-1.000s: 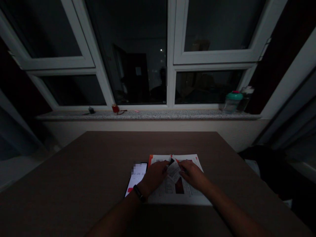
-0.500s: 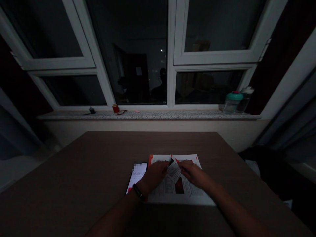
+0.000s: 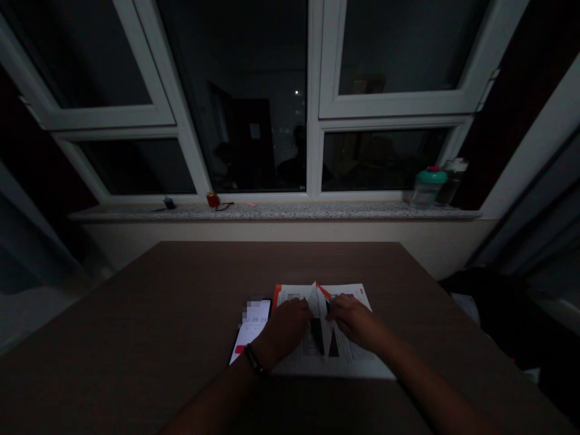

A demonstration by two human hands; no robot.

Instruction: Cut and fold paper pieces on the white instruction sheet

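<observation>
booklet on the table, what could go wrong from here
The raised page of the booklet stands between the left hand and the right hand, so it could crease or tear if the hands pull apart. The left hand also sits right beside the lit phone, which might get nudged or have its screen tapped by accident.

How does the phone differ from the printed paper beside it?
The phone is much smaller than the printed paper. The phone shows a lit screen, while the paper carries dark print with an orange edge. The phone lies flat, while the paper rises in a fold near its middle. Both rest on the brown table.
</observation>
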